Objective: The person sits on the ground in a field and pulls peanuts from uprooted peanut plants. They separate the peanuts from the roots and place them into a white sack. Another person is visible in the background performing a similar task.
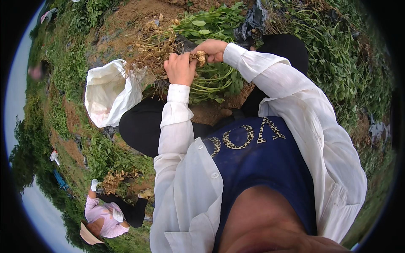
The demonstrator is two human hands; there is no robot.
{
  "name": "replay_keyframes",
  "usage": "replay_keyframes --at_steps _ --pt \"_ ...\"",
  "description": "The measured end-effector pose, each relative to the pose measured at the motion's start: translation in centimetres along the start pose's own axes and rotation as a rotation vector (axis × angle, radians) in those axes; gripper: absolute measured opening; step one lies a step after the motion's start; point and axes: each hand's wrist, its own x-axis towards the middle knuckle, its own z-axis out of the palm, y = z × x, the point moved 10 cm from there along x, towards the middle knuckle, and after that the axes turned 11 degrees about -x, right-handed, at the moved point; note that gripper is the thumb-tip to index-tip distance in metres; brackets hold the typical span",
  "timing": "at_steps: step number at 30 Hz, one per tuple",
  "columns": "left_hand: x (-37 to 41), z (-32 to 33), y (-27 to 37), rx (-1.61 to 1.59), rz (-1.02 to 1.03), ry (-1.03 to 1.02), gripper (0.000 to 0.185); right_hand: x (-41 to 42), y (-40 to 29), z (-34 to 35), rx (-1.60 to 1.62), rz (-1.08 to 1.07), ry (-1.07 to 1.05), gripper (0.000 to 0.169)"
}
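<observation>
My left hand grips the brown root end of a pulled-up peanut plant. Close beside it, my right hand has its fingers closed on a few pale peanut pods, which show between the two hands. A tangle of peanut roots with more pods spreads up and left of my left hand. The green stems and leaves lie below and right of the hands, above the soil between my legs. Left of the roots an open white sack stands by my knee; something pale pink shows inside.
Another person in a pink top, hat and white gloves sits at lower left, holding a bunch of peanut plants. Leafy plants lie to my right. Dark plastic film lies crumpled beyond my hands, near bare soil.
</observation>
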Motion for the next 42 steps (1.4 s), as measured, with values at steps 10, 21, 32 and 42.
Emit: replay_keyframes --at_steps 10,21,32,42 --pt "0.8 -0.5 0.0 -0.029 -0.051 0.052 0.02 -1.5 -1.0 0.2 0.186 -0.123 0.119 0.035" --pt "1.2 -1.4 0.5 -0.06 -0.009 0.088 0.029 -1.0 -2.5 -0.1 0.333 -0.258 0.18 0.022" --pt "1.6 -1.3 0.4 -0.095 -0.016 0.061 0.03 -1.1 -3.5 -0.5 0.092 -0.295 0.16 0.028" --pt "1.4 -0.8 0.8 -0.087 0.0 0.053 0.029 -4.7 -9.2 -0.8 -0.795 -0.592 0.71 0.028"
